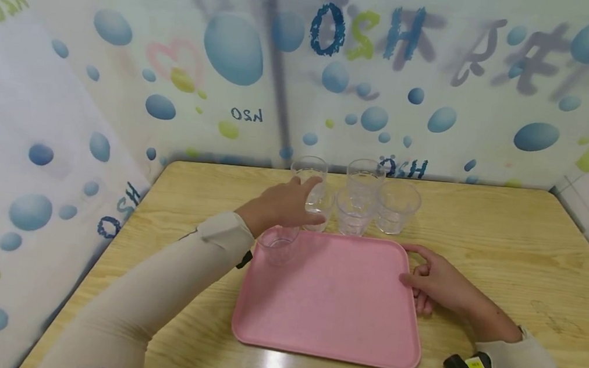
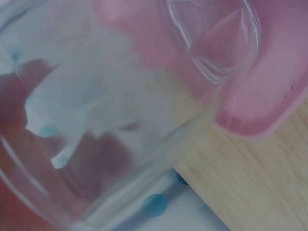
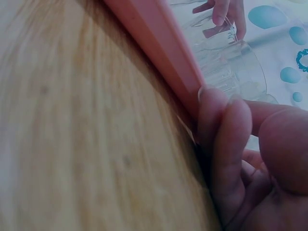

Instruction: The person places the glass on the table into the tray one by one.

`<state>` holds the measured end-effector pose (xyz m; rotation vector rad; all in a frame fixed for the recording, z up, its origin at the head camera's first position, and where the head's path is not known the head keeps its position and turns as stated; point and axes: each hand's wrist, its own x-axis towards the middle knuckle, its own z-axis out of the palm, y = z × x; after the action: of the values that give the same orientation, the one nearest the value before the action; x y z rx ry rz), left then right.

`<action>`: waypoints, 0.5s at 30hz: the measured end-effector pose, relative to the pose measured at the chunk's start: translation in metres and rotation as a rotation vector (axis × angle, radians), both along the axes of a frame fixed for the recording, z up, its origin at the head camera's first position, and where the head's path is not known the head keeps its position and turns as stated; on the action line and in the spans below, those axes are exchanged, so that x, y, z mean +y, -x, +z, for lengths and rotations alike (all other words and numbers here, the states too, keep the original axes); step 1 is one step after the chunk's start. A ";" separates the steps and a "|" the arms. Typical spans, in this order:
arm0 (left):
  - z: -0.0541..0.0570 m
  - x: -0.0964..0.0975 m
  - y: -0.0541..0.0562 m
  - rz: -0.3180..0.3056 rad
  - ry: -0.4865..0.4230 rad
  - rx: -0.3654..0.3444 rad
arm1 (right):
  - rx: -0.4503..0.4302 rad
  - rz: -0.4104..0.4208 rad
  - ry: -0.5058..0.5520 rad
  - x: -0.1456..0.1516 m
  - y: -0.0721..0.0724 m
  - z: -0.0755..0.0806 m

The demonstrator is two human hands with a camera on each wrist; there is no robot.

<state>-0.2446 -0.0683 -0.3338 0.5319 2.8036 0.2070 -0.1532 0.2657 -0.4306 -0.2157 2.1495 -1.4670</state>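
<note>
My left hand (image 1: 283,206) is spread, thumb and fingers apart, at a clear drinking glass (image 1: 317,226) behind the tray; the fingers partly cover it. Under that wrist, another clear glass (image 1: 280,254) stands at the far left corner of the pink tray (image 1: 336,310). The left wrist view looks through this glass (image 2: 226,53) from close by. At the tray's far right corner, my right hand (image 1: 446,285) holds the rim, thumb on top and index finger stretched along the corner. Its other fingers (image 3: 231,139) curl against the tray's outer side.
More clear glasses stand behind the tray: a front middle one (image 1: 353,217), a front right one (image 1: 399,208) and two at the back, left (image 1: 309,166) and right (image 1: 366,173). A patterned curtain (image 1: 375,97) hangs right behind the wooden table (image 1: 505,243).
</note>
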 end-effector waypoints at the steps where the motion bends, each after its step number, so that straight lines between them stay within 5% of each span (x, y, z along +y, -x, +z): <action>1: 0.000 -0.001 0.001 0.000 -0.007 0.002 | -0.003 0.000 0.004 -0.001 0.000 -0.001; 10: 0.000 -0.003 0.008 0.015 -0.128 0.002 | 0.002 -0.016 0.022 -0.007 0.000 -0.006; 15: 0.009 -0.001 0.004 0.041 -0.222 0.086 | 0.013 -0.007 -0.009 0.000 0.000 0.001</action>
<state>-0.2483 -0.0697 -0.3251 0.5439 2.8943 0.5203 -0.1528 0.2653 -0.4297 -0.2157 2.1693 -1.4628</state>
